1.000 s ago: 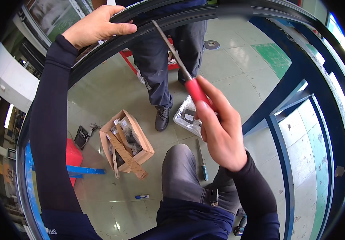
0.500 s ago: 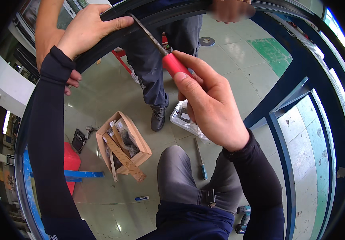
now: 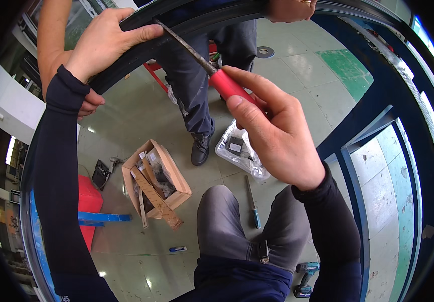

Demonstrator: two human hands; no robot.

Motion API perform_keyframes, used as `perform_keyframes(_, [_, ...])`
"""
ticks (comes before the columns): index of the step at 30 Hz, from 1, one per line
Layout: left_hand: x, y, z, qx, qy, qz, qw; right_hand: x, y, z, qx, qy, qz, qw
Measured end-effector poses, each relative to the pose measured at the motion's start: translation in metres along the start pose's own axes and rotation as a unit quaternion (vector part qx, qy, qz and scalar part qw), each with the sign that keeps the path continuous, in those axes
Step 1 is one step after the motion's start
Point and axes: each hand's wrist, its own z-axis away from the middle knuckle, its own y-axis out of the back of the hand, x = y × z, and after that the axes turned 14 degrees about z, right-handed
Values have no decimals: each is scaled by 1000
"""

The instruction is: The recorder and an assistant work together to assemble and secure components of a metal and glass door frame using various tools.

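My right hand (image 3: 287, 136) is closed around the red handle of a screwdriver (image 3: 229, 86), index finger stretched along it. Its worn metal shaft slants up and left to a black frame (image 3: 212, 20) curving across the top. The tip meets the frame just by my left thumb. With my left hand (image 3: 103, 43) I grip that frame, the thumb lying along its edge and the fingertips hidden behind it. Another person's hand (image 3: 90, 103) shows below my left wrist, and a further hand (image 3: 290, 9) rests at the frame farther right.
A person in dark trousers (image 3: 189, 95) stands beyond the frame. On the floor are a cardboard box (image 3: 179, 196) of parts, a clear plastic tray (image 3: 227, 153), a second screwdriver (image 3: 255, 214), a blue cutter (image 3: 178, 248) and a cordless drill (image 3: 305, 279). Dark blue metalwork (image 3: 355, 186) rises at right.
My right hand and the screwdriver handle have shifted slightly right and down. The tip and my left hand have moved a little left in view. Both grips stay the same.
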Motion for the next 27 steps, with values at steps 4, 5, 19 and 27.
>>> perform_keyframes(4, [1, 1, 0, 6, 4, 9, 1000, -9, 9, -2, -23, -13, 9, 1000])
perform_keyframes(5, [3, 1, 0, 3, 10, 3, 1000, -14, 12, -1, -60, -55, 24, 996])
perform_keyframes(19, [21, 10, 2, -87, 23, -19, 996, 4, 50, -32, -73, 118, 175, 975])
perform_keyframes(27, [29, 2, -1, -62, 64, 19, 996, -3, 84, -60, -118, 207, 283, 929])
